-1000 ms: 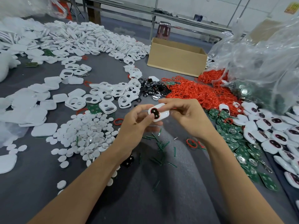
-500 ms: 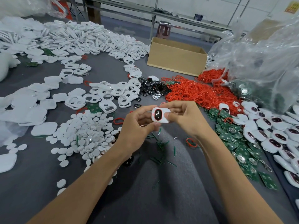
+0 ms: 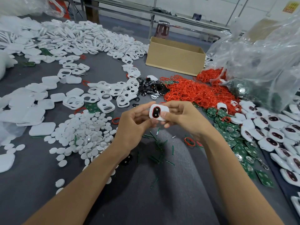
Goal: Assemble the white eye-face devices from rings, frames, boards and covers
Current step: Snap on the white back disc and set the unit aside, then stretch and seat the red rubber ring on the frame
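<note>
You held one half-built white device [image 3: 158, 114] up off the table, well nearer to you than the cardboard box [image 3: 175, 57] and roughly in line with it. Its dark eye window, edged with a red ring, faced you. Your left hand [image 3: 129, 125] pinched its left edge with curled fingers, and your right hand [image 3: 185, 119] gripped the right side, thumb pressed on the lower front corner.

It looked like a light, stiff plastic shell with a smooth, probably slippery face. The ring seemed soft and likely to pop out of its groove if squeezed unevenly. The safer hold was by the white rim and corners, with fingers off the glossy window and the ring.

Just in front of the box lay the heap of loose red rings [image 3: 194, 93], with a patch of black lenses [image 3: 151, 88] beside it toward your left. Further to your left of the box spread the white frames [image 3: 103, 95], and nearer you than those, the round white covers [image 3: 86, 133]. To your right of the box slumped a clear plastic bag [image 3: 259, 62]. Below it, nearer you, lay the green boards [image 3: 230, 135] and the rows of finished devices [image 3: 272, 132].
</note>
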